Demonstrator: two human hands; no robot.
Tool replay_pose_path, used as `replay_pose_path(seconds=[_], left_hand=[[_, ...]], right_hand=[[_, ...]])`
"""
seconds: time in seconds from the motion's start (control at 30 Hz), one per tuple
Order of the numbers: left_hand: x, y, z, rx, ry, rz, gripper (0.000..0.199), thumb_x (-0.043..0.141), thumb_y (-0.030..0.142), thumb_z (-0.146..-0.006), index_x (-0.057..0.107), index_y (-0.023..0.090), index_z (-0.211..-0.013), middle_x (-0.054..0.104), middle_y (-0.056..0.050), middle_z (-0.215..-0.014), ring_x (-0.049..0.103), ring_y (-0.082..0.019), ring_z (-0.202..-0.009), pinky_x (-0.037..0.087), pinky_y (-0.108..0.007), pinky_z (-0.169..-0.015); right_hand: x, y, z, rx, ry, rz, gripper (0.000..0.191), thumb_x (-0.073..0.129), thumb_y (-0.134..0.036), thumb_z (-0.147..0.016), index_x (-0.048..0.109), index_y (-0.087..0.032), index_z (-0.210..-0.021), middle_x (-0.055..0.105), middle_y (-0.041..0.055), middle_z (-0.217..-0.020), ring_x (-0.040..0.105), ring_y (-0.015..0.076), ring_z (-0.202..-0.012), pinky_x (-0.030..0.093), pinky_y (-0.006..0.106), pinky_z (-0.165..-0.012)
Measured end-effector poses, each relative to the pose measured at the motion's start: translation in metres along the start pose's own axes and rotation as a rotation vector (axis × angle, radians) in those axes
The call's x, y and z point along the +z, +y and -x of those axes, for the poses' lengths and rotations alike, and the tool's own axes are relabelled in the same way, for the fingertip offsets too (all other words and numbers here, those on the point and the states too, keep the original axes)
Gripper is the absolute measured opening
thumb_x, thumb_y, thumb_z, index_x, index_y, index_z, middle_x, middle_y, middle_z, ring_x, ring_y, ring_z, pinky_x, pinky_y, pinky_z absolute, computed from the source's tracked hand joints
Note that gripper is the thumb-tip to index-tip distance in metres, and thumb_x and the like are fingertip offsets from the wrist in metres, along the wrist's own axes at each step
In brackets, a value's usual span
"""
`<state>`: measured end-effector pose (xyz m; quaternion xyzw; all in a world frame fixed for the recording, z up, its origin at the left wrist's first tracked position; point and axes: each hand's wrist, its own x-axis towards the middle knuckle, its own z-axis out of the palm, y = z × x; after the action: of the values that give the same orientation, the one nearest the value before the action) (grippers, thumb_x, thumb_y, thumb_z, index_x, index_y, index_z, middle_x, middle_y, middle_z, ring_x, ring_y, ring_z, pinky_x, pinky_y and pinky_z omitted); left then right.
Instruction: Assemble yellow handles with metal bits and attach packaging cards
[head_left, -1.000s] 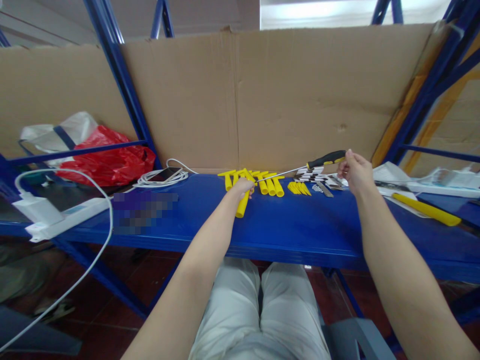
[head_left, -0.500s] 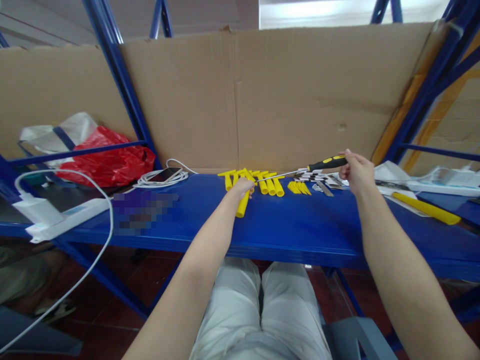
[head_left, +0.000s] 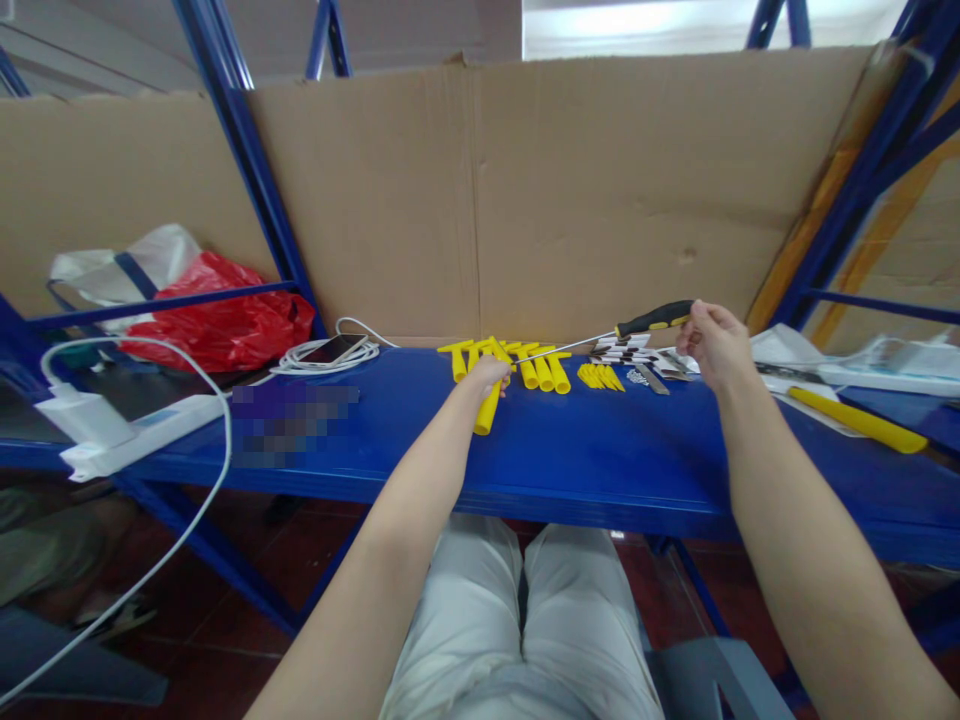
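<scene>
The screwdriver [head_left: 651, 318] has been turning, its yellow patches now showing lower; the right hand [head_left: 715, 342] is pinching its handle end. The left hand [head_left: 491, 374] is gripping a yellow tool [head_left: 486, 413] over the worktop [head_left: 585, 450], fingers curling round, shaft reaching them.

So the left hand [head_left: 491, 375] has a yellow scraper-looking handle [head_left: 486, 408] held over the blue tabletop [head_left: 577, 450], and the right hand [head_left: 712, 335] is on the end of a black and yellow screwdriver [head_left: 651, 319], its shaft running across to the left hand. More yellow T-shaped pieces [head_left: 544, 372] sit right by there, then a little bunch of small yellow pieces [head_left: 600, 377]. Red plastic bag [head_left: 225, 315] and a coiled white cable [head_left: 322, 358] are off to the left, cardboard [head_left: 600, 190] standing behind.
</scene>
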<state>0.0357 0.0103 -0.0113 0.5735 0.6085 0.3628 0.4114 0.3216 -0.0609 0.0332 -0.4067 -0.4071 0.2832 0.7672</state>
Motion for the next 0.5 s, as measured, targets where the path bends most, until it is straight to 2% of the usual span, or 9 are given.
replay_pose_path(seconds=[0.17, 0.33, 0.5], left_hand=[[-0.0002, -0.0002, -0.0008, 0.005, -0.002, 0.0, 0.02, 0.056, 0.002, -0.081, 0.051, 0.016, -0.068, 0.046, 0.005, -0.049, 0.045, -0.008, -0.044, 0.043, -0.02, -0.051], [-0.0006, 0.0012, 0.0023, 0.004, -0.011, 0.024, 0.021, 0.05, -0.001, -0.083, 0.052, 0.017, -0.072, 0.042, 0.007, -0.047, 0.042, -0.008, -0.041, 0.04, -0.019, -0.047], [-0.0007, 0.001, 0.0015, -0.009, -0.006, 0.02, 0.019, 0.053, 0.001, -0.083, 0.053, 0.017, -0.074, 0.044, 0.007, -0.048, 0.042, -0.007, -0.04, 0.038, -0.018, -0.044]], right_hand=[[-0.0027, 0.0052, -0.0041, 0.005, 0.027, 0.015, 0.032, 0.073, -0.027, -0.083, 0.048, -0.021, -0.064, 0.044, -0.0064, -0.041, 0.04, 0.0076, -0.034, 0.031, 0.017, -0.032], [-0.0006, 0.0045, -0.0024, 0.006, 0.052, 0.025, 0.023, 0.07, -0.023, -0.085, 0.054, -0.021, -0.068, 0.036, -0.0089, -0.035, 0.033, 0.0072, -0.03, 0.027, 0.018, -0.03], [-0.0015, 0.0038, -0.0017, -0.033, 0.005, 0.032, 0.024, 0.074, -0.035, -0.082, 0.063, -0.018, -0.07, 0.033, -0.0085, -0.035, 0.032, 0.0067, -0.03, 0.027, 0.019, -0.031]])
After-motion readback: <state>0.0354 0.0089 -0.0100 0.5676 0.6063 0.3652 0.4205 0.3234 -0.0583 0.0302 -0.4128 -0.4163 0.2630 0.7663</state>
